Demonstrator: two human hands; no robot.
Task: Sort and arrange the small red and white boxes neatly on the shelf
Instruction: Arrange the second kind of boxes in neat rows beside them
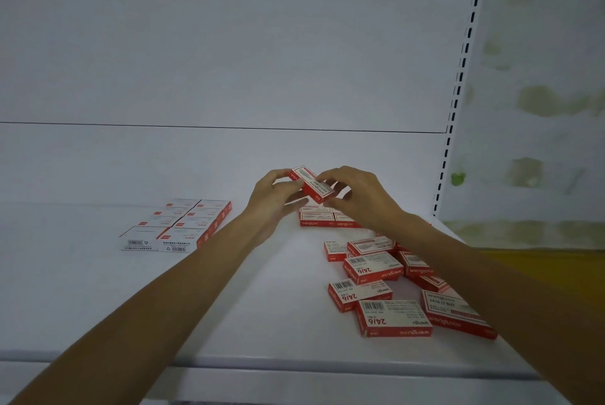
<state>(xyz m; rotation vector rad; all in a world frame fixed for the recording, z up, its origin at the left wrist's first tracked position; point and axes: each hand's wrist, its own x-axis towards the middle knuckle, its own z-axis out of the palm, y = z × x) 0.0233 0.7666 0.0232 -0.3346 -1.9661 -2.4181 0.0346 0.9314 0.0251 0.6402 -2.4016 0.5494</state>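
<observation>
Both hands hold one small red and white box (pixel 310 182) tilted in the air above the white shelf (pixel 268 306). My left hand (pixel 275 197) grips its left end and my right hand (pixel 360 195) pinches its right side. Directly below, a short row of boxes (pixel 322 218) lies flat, partly hidden by my right wrist. A tidy block of several boxes (pixel 183 224) lies at the left. A loose pile of boxes (pixel 386 277) lies scattered at the right front, some with barcodes facing up.
The white back panel (pixel 229 61) rises behind the shelf. A slotted upright (pixel 458 77) marks the shelf's right end, with a stained wall beyond. The shelf's front lip (pixel 294 363) runs across below my forearms.
</observation>
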